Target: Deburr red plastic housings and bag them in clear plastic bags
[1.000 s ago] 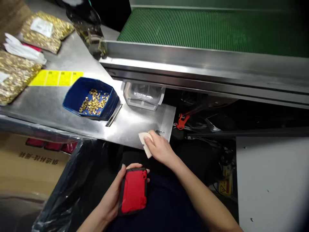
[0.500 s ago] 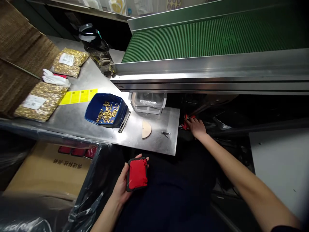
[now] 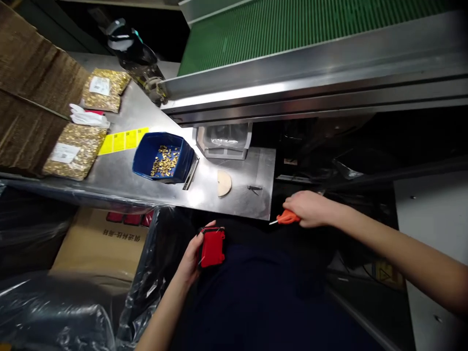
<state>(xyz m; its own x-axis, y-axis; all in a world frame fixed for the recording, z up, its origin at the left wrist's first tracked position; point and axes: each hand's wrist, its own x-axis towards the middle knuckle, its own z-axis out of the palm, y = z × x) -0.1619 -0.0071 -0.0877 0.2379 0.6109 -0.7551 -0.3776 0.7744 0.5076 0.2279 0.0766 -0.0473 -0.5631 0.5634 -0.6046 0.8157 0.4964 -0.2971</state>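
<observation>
- what's nearest you?

- my left hand (image 3: 190, 258), at the lower centre of the frame. it's closed around a red case with black edging (image 3: 212, 247), my thumb over the upper left edge.

- and your other side?

- right of centre, my right hand (image 3: 310, 207) is wrapped over an orange-handled tool (image 3: 288, 217). its thin metal tip points left, near the front corner of the steel bench (image 3: 239, 200). my fist hides the rest of it.

- anything at the lower left?

- a cardboard box (image 3: 113, 248) beside dark plastic sheeting (image 3: 142, 282), with red pieces (image 3: 131, 219) showing at its back edge.

- what's on the bench?

- in the middle of the frame, a pale half-round disc (image 3: 224, 184), and right of it a small metal tool (image 3: 254, 188). left of the disc is a slim metal tool (image 3: 191, 173), lying alongside a blue bin (image 3: 141, 161) of gold-coloured bits (image 3: 165, 161). a grey bin (image 3: 224, 154) stands behind the disc.

- further off?

- yellow labels (image 3: 124, 140) left of the blue bin, then a white glove (image 3: 87, 117) between two bags of gold-coloured pieces (image 3: 85, 151). a dark bottle (image 3: 137, 58) leans in view at the upper left; the ribbed green conveyor belt (image 3: 256, 34) crosses the top.
</observation>
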